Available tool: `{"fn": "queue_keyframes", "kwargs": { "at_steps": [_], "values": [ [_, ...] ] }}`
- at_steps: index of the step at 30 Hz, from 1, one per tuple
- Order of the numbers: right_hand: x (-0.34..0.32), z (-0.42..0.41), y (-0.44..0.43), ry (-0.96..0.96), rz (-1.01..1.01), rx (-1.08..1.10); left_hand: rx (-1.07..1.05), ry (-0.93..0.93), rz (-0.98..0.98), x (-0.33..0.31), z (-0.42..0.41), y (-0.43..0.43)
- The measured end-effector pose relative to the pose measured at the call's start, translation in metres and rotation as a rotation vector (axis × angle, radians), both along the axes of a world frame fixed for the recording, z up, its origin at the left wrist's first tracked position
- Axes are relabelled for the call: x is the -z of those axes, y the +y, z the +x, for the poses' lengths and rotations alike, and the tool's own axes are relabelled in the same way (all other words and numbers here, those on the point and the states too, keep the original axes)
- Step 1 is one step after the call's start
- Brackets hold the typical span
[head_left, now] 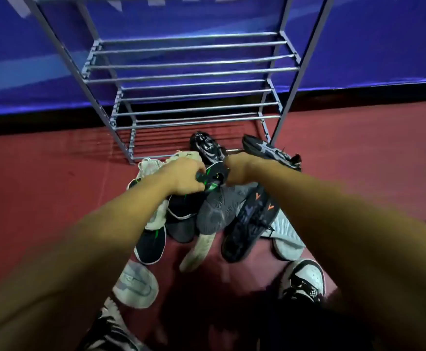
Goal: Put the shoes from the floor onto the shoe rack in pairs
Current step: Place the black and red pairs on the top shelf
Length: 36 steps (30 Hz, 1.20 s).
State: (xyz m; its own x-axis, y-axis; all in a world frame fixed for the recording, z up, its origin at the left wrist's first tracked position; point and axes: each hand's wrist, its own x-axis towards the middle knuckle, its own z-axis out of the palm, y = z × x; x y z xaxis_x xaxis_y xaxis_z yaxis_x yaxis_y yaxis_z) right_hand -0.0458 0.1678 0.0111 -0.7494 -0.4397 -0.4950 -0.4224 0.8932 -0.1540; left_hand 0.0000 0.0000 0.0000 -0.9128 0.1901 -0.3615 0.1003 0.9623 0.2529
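Shoes [214, 216]: approx 12 in floor pile, blurry.
Rack [189, 72]: 3 tiers visible, bare.
L hand [184, 177], R hand [239, 171]: both gripping black-green shoe [213, 178].

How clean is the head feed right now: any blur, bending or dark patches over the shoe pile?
Head view: forearms are motion-smeared, left hand and right hand soft on the black-and-green shoe; shoe rack posts splay from wide-angle distortion; bottom of the frame is in shadow; no glare.
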Motion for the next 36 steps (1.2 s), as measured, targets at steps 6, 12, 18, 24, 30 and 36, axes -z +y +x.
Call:
{"fn": "queue_keyframes", "kwargs": {
  "at_steps": [6,12,18,24,30,36],
  "values": [
    [0.060,-0.024,-0.012,-0.090,0.167,0.047,-0.016,-0.175,-0.014,0.059,-0.032,-0.008],
    [0.100,-0.050,-0.012,-0.150,0.223,0.096,-0.015,-0.265,0.057,0.106,-0.070,0.003],
    [0.116,-0.039,-0.017,-0.187,0.191,0.092,0.025,-0.385,0.096,0.133,-0.070,0.024],
    [0.100,-0.026,-0.001,-0.135,0.105,0.134,0.028,-0.318,0.140,0.112,-0.070,0.035],
    [0.057,-0.011,0.016,-0.078,0.097,0.078,0.032,-0.239,0.084,0.044,-0.066,0.040],
    [-0.010,-0.005,0.011,0.138,0.049,-0.046,-0.121,-0.208,0.261,-0.037,-0.057,0.009]
  ]
}}
